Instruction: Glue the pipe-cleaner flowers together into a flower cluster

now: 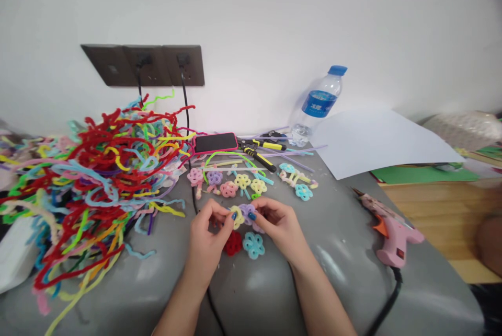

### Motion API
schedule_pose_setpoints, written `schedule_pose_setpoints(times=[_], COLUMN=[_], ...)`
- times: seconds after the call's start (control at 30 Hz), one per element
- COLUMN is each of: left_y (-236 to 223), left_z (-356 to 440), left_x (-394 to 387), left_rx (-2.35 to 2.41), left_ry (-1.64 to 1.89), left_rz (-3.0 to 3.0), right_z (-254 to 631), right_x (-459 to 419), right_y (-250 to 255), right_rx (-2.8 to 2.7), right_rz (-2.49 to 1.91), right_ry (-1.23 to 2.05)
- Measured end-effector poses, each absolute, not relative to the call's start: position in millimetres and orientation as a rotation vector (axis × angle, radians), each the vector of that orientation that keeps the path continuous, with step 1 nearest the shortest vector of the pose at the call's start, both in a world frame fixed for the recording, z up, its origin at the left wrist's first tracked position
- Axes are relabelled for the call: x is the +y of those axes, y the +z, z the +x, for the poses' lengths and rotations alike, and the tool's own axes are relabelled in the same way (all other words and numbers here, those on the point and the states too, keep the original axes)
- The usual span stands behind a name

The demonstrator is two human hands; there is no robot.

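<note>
My left hand (pixel 207 231) pinches a yellow pipe-cleaner flower (pixel 236 217) between thumb and fingers. My right hand (pixel 276 221) pinches a purple pipe-cleaner flower (pixel 248 212) held against the yellow one. Just below them on the grey surface (pixel 337 231) lie a red flower (pixel 234 243) and a light blue flower (pixel 253 245). Behind my hands lies a row of several finished flowers (pixel 229 185) in pink, purple and yellow, and a further cluster with blue flowers (pixel 298 180) sits to the right.
A large tangle of coloured pipe cleaners (pixel 90 179) fills the left. A pink glue gun (pixel 392 231) lies at the right, its cable trailing forward. A phone (pixel 215 142), pliers (pixel 259 152), a water bottle (pixel 319 103), white paper (pixel 376 140) and wall sockets (pixel 145 64) stand behind.
</note>
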State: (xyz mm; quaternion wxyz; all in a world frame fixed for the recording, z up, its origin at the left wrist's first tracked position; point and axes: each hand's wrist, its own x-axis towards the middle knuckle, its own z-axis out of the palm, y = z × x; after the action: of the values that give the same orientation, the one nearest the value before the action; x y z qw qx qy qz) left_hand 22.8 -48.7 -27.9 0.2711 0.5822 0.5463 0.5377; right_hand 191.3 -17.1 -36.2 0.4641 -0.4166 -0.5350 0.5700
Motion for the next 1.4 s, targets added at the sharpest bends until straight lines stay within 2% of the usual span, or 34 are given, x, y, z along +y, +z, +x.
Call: schedule_pose_setpoints(times=[1.4], left_y=[-27.4], left_z=[22.3], left_x=[-49.9], left_rx=[1.489], left_ry=[1.438], left_rz=[1.555], right_z=[191.0], right_x=[-17.5], right_y=[-34.4], right_rx=[-1.323], right_rz=[-1.03], right_ry=[1.38])
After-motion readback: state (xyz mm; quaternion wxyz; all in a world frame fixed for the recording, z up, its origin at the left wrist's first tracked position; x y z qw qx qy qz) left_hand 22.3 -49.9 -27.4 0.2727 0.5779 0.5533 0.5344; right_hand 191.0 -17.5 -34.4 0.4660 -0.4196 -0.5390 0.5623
